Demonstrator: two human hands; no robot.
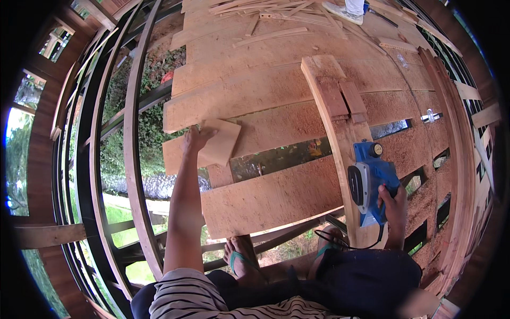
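Observation:
My left hand point(195, 139) reaches forward and grips the left edge of a flat, squarish piece of wooden board point(222, 143). That piece lies over the planks, near their left ends. On the right, my right hand point(393, 203) is closed on the handle of a blue electric planer point(374, 178). The planer stands on a long, light-coloured timber point(336, 133) running away from me. Farther up the same timber sit two small reddish-brown wood blocks point(332, 100), side by side with a narrow gap. The planer's black cord point(340, 245) loops near my right foot.
Wide floor planks point(271, 199) carry sawdust and have open gaps showing ground and water below. My sandalled feet point(243, 260) are close to these gaps. Loose strips point(281, 34) lie at the far end, near another person's shoe point(344, 11). Long beams point(443, 133) line the right.

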